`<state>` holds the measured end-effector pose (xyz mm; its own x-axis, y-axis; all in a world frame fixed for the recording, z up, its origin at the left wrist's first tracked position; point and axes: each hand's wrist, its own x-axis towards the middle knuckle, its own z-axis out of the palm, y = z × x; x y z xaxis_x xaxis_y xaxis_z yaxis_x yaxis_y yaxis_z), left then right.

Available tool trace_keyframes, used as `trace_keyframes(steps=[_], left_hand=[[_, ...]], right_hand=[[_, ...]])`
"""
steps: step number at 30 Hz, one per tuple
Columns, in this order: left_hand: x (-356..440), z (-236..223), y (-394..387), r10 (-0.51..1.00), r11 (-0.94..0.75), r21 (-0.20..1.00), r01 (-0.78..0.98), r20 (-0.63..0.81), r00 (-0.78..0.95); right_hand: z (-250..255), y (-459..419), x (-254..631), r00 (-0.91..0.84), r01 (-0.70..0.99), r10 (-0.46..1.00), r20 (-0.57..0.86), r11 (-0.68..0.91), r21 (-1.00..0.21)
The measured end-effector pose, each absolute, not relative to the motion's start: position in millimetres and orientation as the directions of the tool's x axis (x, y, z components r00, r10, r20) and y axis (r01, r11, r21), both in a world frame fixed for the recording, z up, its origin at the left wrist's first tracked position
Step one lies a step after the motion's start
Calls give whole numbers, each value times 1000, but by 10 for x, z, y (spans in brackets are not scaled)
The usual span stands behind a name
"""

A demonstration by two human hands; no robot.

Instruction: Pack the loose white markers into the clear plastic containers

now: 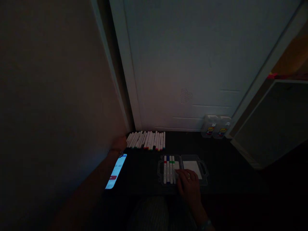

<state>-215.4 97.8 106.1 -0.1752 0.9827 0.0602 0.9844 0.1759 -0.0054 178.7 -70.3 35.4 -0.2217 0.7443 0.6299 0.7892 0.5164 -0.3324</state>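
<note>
The right hand (189, 183) is over the open case (190, 157) beside 4 markers (171, 170), fingers bent, grip unclear; the left hand (120, 143) is by the marker row (149, 140), fingers unclear.

One head-worn camera looks forward and down over the dim tabletop (144, 170), apparently from above the lap.

On flat dark table (144, 171): four slim white pens (168, 170) in left half of open clear plastic case (190, 157), long row of slim white pens (147, 140) behind, to the left, flat bright phone (117, 170) in front of row's left end, two clear plastic boxes (214, 126) at back right
</note>
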Motion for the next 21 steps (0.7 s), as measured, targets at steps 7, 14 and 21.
trace_keyframes(steps=[7, 14, 21], left_hand=[[-2150, 1061, 989, 984, 180, -76, 981, 1, -180], [-2097, 1160, 1008, 980, 199, -88, 976, -8, -200], [-2088, 1190, 992, 983, 182, -56, 982, 16, -182]], right_hand=[[320, -695, 1800, -255, 800, 762, 595, 512, -313], [312, -696, 1789, -242, 800, 775, 584, 500, -332], [317, -688, 1801, -262, 775, 772, 580, 526, -351]])
